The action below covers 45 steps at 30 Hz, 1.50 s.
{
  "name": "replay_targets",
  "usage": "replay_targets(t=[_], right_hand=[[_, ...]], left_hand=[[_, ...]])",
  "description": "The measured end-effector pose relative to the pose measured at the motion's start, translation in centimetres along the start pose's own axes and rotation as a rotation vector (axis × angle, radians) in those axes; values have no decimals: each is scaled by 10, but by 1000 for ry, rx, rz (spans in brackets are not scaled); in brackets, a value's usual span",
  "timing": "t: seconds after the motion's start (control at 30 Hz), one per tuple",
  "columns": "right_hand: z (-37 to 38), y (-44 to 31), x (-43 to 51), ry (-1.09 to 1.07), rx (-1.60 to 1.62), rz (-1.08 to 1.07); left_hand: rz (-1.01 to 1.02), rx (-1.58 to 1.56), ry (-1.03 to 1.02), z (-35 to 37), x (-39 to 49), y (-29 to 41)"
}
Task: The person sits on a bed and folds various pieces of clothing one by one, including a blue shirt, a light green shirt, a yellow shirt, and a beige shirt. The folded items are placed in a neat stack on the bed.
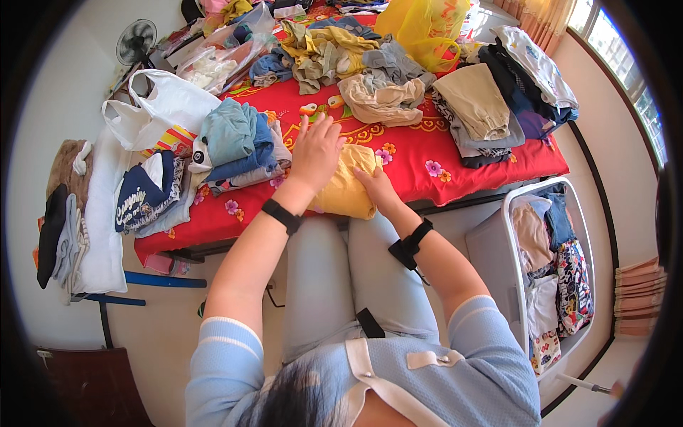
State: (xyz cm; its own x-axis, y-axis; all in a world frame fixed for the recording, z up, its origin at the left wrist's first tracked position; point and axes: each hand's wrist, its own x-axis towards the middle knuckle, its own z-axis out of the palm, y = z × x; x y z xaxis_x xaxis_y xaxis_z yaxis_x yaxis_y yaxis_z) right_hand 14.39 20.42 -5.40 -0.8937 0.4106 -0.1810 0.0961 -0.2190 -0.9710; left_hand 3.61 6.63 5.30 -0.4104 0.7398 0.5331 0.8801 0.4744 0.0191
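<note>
A folded yellow garment lies at the front edge of a red flowered cloth, just before my knees. My right hand grips its right side, thumb on top and the other fingers hidden. Over the garment's left part is my left hand, fingers extended and slightly apart; whether its palm presses on the fabric cannot be seen. Left of it stands a stack of folded clothes with a light teal piece on top. Beyond my hands sits a crumpled beige garment.
Loose clothes are heaped at the back, beside a yellow plastic bag. Folded trousers top a pile at right. A white-rimmed bin of clothes stands lower right. A white plastic bag and a navy garment are at left.
</note>
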Motion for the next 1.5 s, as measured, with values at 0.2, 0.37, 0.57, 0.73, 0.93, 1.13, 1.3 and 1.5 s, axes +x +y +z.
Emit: replay_targets(t=[0.2,0.37,0.57,0.73,0.93,1.13,1.3,1.5], right_hand=[[-7,3,8,190,-760,-14],[-5,-18,7,-18,-1604,-102],[-12,-7,1,142,-1430,-118],[-14,6,-12,84,-653,-295],[-3,-29,-45,35,53,-14],[61,-119,-63,-57,91,-416],[155,-195,-1,-388,94,-672],[252,-138,103,-175,-631,-435]], left_hand=[[-167,-50,-278,49,-81,25],[-344,-220,-463,62,-76,12],[-1005,-267,-182,49,-78,1],[-1083,-748,-309,30,-86,-26],[-1207,-1717,-437,-23,-72,-39],[-799,-1581,-104,-131,-42,-70],[-675,-1299,235,-215,-15,-182],[-1108,383,-122,-160,-23,-248]])
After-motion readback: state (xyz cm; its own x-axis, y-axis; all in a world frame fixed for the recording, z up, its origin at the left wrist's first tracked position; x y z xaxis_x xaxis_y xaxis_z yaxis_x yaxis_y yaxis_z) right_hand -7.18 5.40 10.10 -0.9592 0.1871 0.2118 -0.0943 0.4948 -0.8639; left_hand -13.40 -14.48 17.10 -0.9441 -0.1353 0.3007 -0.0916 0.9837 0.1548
